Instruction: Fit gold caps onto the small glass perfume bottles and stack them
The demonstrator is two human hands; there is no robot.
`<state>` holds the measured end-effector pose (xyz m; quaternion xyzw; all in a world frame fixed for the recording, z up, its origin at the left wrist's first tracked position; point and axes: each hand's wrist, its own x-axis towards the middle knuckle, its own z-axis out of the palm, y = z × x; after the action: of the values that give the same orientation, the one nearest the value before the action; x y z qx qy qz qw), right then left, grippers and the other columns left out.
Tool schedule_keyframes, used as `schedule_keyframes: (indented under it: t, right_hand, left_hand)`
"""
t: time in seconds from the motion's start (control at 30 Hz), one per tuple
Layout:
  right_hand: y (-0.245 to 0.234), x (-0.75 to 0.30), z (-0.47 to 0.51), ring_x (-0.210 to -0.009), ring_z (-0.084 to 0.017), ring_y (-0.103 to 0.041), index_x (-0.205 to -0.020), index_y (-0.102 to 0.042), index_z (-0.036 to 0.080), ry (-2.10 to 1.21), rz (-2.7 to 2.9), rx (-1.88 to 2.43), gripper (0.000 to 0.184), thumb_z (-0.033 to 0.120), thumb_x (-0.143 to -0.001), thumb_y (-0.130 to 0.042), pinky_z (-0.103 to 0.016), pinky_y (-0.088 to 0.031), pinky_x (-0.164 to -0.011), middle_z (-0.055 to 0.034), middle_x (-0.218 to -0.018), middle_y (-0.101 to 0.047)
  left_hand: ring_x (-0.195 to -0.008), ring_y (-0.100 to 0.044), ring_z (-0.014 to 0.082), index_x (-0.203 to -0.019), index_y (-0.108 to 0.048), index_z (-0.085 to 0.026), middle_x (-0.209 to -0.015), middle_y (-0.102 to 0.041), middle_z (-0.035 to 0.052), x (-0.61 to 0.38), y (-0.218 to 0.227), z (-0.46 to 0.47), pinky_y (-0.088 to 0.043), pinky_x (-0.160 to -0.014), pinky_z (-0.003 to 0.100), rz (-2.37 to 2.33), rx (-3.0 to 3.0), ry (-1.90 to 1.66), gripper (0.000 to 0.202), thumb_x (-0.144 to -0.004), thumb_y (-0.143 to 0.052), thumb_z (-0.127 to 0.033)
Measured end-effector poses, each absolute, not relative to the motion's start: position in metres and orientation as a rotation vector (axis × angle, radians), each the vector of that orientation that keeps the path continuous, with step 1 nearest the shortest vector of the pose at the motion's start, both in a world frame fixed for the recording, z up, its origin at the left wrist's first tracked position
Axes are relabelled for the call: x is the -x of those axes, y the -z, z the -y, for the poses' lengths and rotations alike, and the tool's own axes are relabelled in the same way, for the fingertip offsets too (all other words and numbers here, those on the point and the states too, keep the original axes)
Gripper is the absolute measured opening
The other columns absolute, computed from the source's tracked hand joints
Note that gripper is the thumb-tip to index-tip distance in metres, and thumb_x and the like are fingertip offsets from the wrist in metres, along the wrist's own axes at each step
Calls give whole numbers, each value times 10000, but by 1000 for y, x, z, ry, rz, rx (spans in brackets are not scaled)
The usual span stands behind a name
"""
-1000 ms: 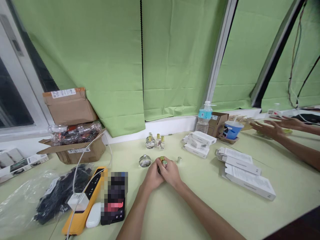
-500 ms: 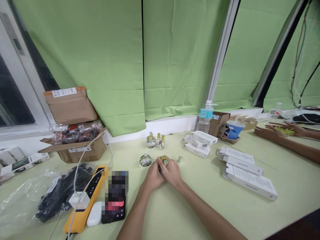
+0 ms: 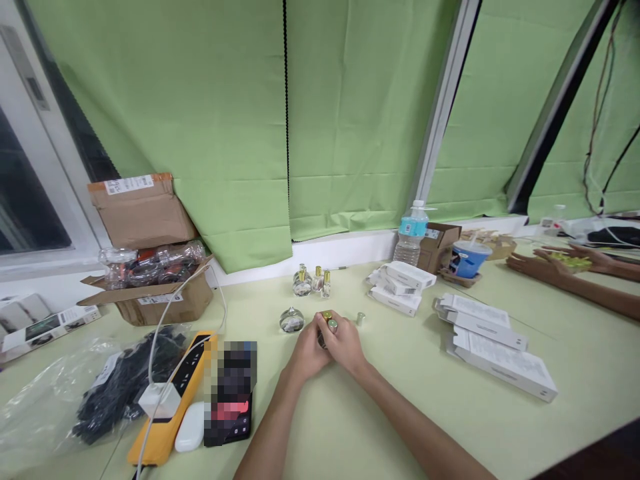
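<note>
Resting on the pale green table (image 3: 500,427), the left hand (image 3: 306,355) and right hand (image 3: 346,345) were pressed together, fingers closed around small gold-capped bottles (image 3: 329,321) near the table's middle. Bare tabletop lay open beside the forearms. Just left stood a round glass bottle (image 3: 291,322); just right, a silver cap (image 3: 360,319). Farther, white boxes (image 3: 400,287) and a water bottle (image 3: 411,239) carried print too small to read.
</note>
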<state>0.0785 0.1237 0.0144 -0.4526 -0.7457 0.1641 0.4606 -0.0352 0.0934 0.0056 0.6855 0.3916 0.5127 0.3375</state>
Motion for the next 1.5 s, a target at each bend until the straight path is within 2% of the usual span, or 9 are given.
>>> schedule_keyframes:
  t: [0.17,0.3,0.6,0.87,1.0,1.2,1.5]
  right_hand:
    - [-15,-78,-124,-680,-213,-646,-820,-631,226,-375,1818,1129,376,505,-967,-426,-276,-390,-641,-26,-721,-701]
    - [-15,-77,-124,-614,-195,-616,-730,-564,221,-376,1809,1135,422,536,-968,-415,-270,-380,-617,-16,-638,-658]
    - [-20,-78,-121,-577,-191,-613,-745,-570,225,-405,1812,1124,395,524,-957,-425,-277,-397,-607,-13,-629,-660]
    - [-28,-80,-117,-707,-208,-659,-901,-683,234,-419,1806,1093,336,475,-947,-454,-297,-459,-694,-31,-798,-723]
    - [-34,-82,-115,-867,-224,-644,-873,-684,227,-346,1786,1002,320,466,-951,-487,-313,-466,-767,-59,-922,-714]
    - [-36,-85,-118,-839,-216,-610,-844,-696,226,-325,1796,986,298,453,-939,-526,-324,-472,-754,-67,-909,-681]
    - [-34,-87,-121,-909,-235,-622,-1003,-747,239,-314,1838,1061,250,323,-879,-547,-335,-478,-775,-63,-943,-689]
  left_hand:
    - [-974,-629,231,-1109,-582,-192,-1073,-674,76,36,-3,-95,-508,-809,304,-1010,-1777,-1333,406,-730,-726,-201]
    - [-1006,-623,242,-1145,-575,-192,-1144,-661,87,34,0,-97,-509,-821,309,-976,-1730,-1358,481,-703,-763,-213]
    - [-989,-637,242,-1129,-594,-215,-1117,-681,68,34,-2,-96,-521,-813,310,-987,-1700,-1343,477,-693,-784,-243]
    - [-1065,-630,269,-1191,-582,-218,-1188,-668,82,33,-2,-95,-525,-867,352,-1035,-1693,-1361,529,-694,-763,-205]
    - [-1102,-615,284,-1216,-579,-228,-1214,-660,86,31,-3,-95,-514,-899,365,-1052,-1691,-1381,557,-693,-768,-196]
    - [-1117,-607,285,-1256,-557,-219,-1234,-649,86,29,-4,-94,-481,-951,401,-1080,-1704,-1402,614,-683,-775,-184]
    - [-1055,-620,286,-1153,-579,-201,-1150,-667,98,33,6,-101,-494,-894,393,-1125,-1709,-1375,537,-661,-792,-227]
